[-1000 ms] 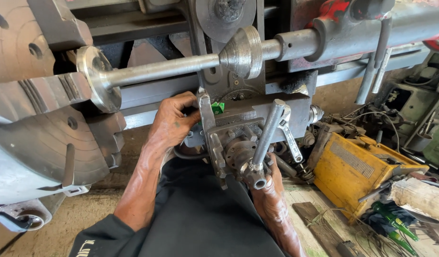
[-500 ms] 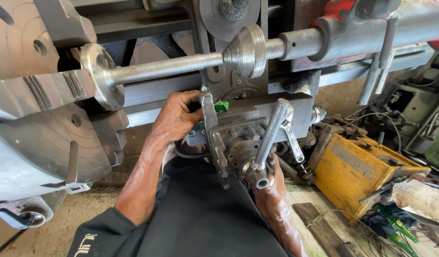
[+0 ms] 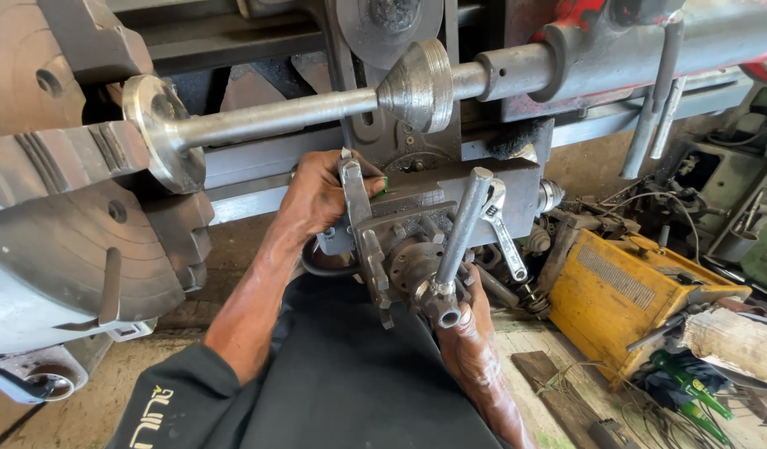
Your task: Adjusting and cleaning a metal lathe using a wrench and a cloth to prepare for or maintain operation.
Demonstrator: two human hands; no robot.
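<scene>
Our left hand grips the carriage; our right hand clasps the handle, best turned steadily.

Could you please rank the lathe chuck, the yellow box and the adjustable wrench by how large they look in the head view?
1. Lathe chuck, largest, though it sits nearest the camera, which inflates it.
2. Yellow box.
3. Adjustable wrench, clearly smallest.
</scene>
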